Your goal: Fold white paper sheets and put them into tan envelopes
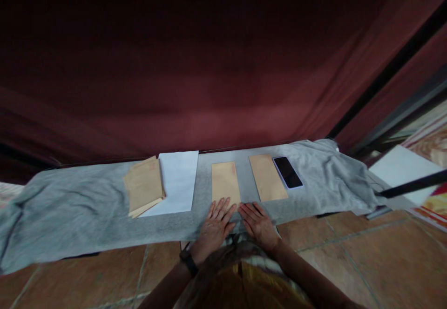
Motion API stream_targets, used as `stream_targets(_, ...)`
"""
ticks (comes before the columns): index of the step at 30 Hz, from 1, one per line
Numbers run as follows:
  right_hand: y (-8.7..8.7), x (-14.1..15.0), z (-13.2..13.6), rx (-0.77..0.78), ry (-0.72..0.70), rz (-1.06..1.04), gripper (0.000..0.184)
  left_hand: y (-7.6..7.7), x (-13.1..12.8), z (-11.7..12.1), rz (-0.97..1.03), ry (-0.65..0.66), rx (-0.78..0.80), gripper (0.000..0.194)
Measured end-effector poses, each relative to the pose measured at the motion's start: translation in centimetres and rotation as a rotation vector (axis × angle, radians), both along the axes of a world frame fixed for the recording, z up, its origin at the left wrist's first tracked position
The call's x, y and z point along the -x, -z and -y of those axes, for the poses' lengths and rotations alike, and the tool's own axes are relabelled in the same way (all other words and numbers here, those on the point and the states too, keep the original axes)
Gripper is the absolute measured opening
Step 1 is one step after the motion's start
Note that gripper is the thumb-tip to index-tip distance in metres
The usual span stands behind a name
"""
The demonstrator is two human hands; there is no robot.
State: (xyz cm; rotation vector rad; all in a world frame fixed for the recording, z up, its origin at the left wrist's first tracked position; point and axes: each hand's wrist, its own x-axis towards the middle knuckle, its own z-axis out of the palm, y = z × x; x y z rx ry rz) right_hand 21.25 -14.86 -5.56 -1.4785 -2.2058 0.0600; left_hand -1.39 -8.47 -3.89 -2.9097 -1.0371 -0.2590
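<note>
A tan paper envelope (225,181) lies flat in front of me on a grey cloth. My left hand (216,223) rests palm down with fingers stretched over the envelope's near edge. Beside it, my right hand (257,223) lies flat too, its fingertips at the envelope's lower right corner. Neither hand grips anything. To the right lies a second tan envelope (268,178), slightly turned. On the left, a loose stack of tan envelopes (145,183) partly covers white paper sheets (179,181).
The grey cloth (87,206) covers a long narrow surface against a dark red panel (209,85). A smartphone (288,172) lies right of the second envelope. Tiled floor (391,258) shows below. A dark bar (414,184) and a white board (401,169) stand at the right.
</note>
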Motion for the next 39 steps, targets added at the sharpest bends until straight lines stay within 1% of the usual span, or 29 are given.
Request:
stream_targets(6, 0.0, 0.1, 0.0, 0.003, 0.008, 0.001, 0.046, 0.6, 0.9, 1.3, 0.032, -0.072, -0.009, 0.048)
stream_targets(8, 0.1, 0.2, 0.0, 0.006, 0.015, -0.004, 0.046, 0.7, 1.2, 1.4, 0.031, -0.076, -0.008, 0.046)
stream_targets(11, 0.1, 0.3, 0.1, 0.019, 0.03, -0.021, 0.045, 0.5, 1.3, 1.3, -0.026, -0.07, 0.008, 0.046)
stream_targets(14, 0.0, 0.4, 0.1, 0.038, 0.039, -0.04, 0.045, 0.0, 0.9, 0.9, -0.103, -0.085, 0.031, 0.051)
stream_targets(19, -0.1, 0.4, -0.1, 0.046, 0.042, -0.062, 0.045, -1.9, -0.6, -0.1, -0.159, -0.093, 0.015, 0.054)
stream_targets(22, -0.1, 0.5, -0.2, 0.036, 0.057, -0.08, 0.044, -2.8, -1.5, -0.6, -0.199, -0.084, 0.001, 0.052)
stream_targets(25, -0.1, 0.7, -0.4, 0.03, 0.071, -0.106, 0.041, -3.1, -2.5, -0.8, -0.21, -0.091, 0.013, 0.047)
stream_targets(31, -0.1, 0.7, -1.1, 0.018, 0.114, -0.171, 0.04, -3.1, -4.2, -1.0, -0.201, -0.098, 0.035, 0.04)
stream_targets(35, -0.1, 0.4, -1.2, -0.003, 0.167, -0.233, 0.041, -3.4, -4.6, -1.5, -0.191, -0.115, 0.057, 0.046)
stream_targets(37, -0.2, 0.1, -1.2, -0.003, 0.18, -0.26, 0.042, -4.0, -4.5, -1.9, -0.139, -0.126, 0.091, 0.044)
stream_targets(39, -0.6, -0.2, -1.1, -0.006, 0.191, -0.293, 0.043, -4.8, -4.3, -2.5, 0.003, -0.181, 0.163, 0.038)
